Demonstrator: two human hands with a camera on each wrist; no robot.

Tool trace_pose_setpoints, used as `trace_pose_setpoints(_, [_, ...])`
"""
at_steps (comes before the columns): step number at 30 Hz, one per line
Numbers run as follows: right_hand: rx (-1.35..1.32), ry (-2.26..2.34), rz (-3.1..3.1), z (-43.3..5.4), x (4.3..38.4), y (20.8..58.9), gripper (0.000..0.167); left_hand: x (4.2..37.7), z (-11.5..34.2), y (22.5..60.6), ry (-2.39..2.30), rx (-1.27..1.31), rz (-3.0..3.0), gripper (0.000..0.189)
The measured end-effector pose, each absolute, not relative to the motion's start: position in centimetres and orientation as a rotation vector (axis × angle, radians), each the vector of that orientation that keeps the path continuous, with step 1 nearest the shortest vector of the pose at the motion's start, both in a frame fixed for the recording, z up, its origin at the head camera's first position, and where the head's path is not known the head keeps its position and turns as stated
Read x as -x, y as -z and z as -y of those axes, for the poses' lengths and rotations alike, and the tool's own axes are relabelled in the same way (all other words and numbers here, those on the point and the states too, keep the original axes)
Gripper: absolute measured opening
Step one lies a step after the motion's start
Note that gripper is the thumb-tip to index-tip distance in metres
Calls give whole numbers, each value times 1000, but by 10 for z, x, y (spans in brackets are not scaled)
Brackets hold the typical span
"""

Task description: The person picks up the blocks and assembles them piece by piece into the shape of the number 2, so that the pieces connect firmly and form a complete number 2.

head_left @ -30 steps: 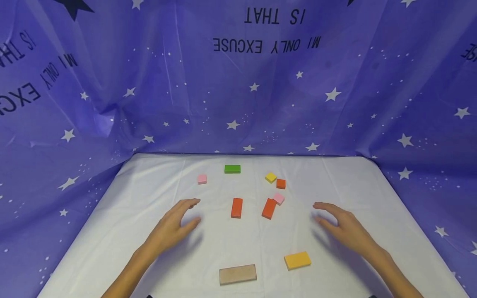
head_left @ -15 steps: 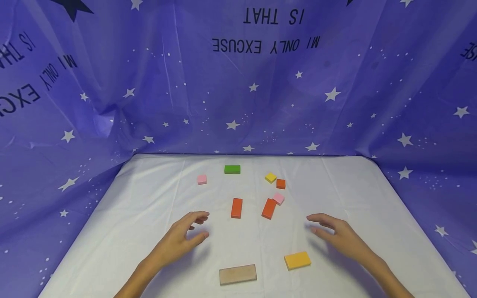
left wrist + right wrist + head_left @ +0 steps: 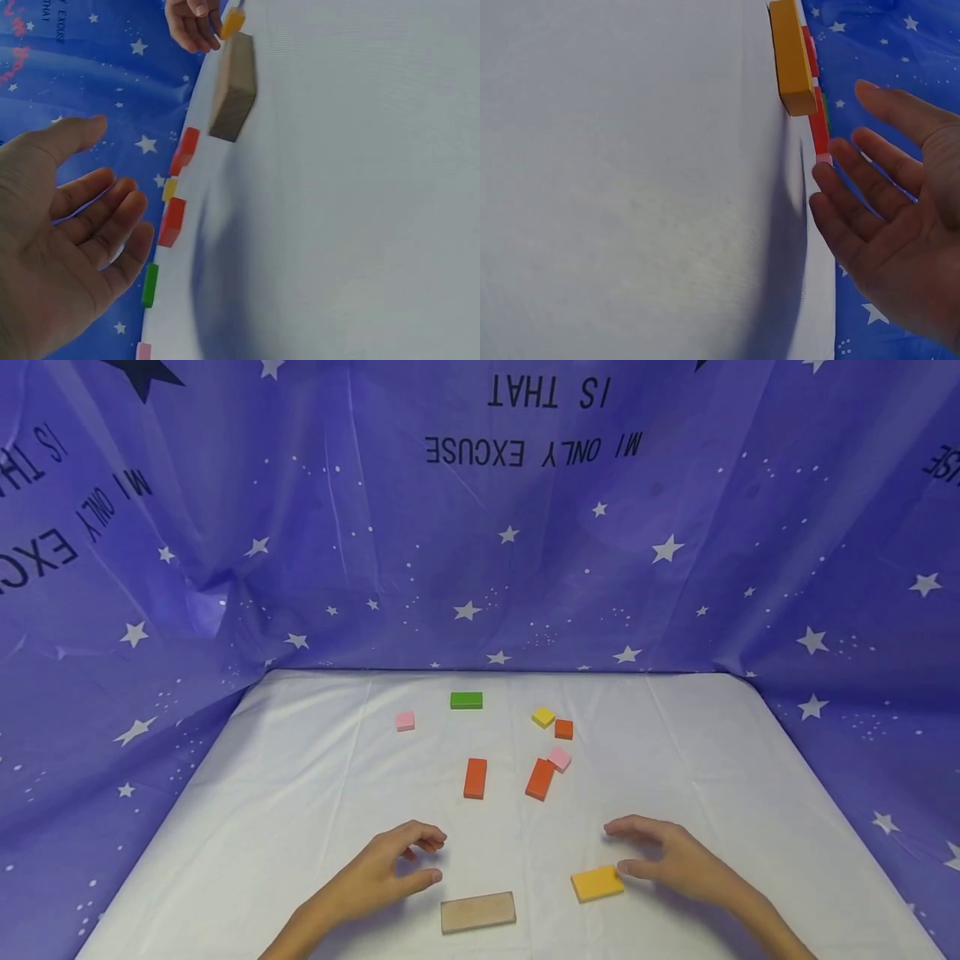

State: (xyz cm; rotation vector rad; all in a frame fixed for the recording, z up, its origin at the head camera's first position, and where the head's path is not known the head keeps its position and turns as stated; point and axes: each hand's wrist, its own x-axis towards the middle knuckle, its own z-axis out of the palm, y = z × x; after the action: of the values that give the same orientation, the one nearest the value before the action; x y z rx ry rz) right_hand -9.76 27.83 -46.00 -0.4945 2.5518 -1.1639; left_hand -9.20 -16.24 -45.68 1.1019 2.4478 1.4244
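My left hand (image 3: 382, 872) hovers above the cloth, up and left of a bare wooden block (image 3: 478, 912), with thumb and fingers apart and nothing between them. In the left wrist view the palm (image 3: 67, 255) shows no object and the wooden block (image 3: 235, 86) lies beyond the fingertips. Close to the right end of an orange-yellow block (image 3: 597, 883) is my right hand (image 3: 675, 860), its thumb tip just over that end in the head view. The right wrist view shows a gap between these fingers and the yellow block (image 3: 792, 60); the fingers are loosely bent and hold nothing.
Two red blocks (image 3: 475, 778) lie mid-table, the right one against a pink cube (image 3: 559, 760). Farther back are a green block (image 3: 467, 701), another pink cube (image 3: 405, 721), a small yellow piece (image 3: 543, 717) and an orange-red cube (image 3: 564, 729). A starry blue curtain (image 3: 480, 568) surrounds the white cloth (image 3: 285, 793).
Both hands have moved nearer the front edge and inward, the left toward the wooden block and the right toward the orange-yellow block. The blocks have stayed in place.
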Motion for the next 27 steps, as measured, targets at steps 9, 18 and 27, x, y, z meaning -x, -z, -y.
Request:
trace_pose_setpoints(9, [609,1188,-2473,-279,93,468,43,83,153,464,-1352,-1096,-2358,42])
trace_pose_setpoints(18, [625,1130,-2501,-277,89,472,39,73,146,474,-1319,-1001,-2318,45])
trace_pose_setpoints(27, [807,1154,-2512,-279,89,479,36,66,138,480,-1198,-980,-2403,43])
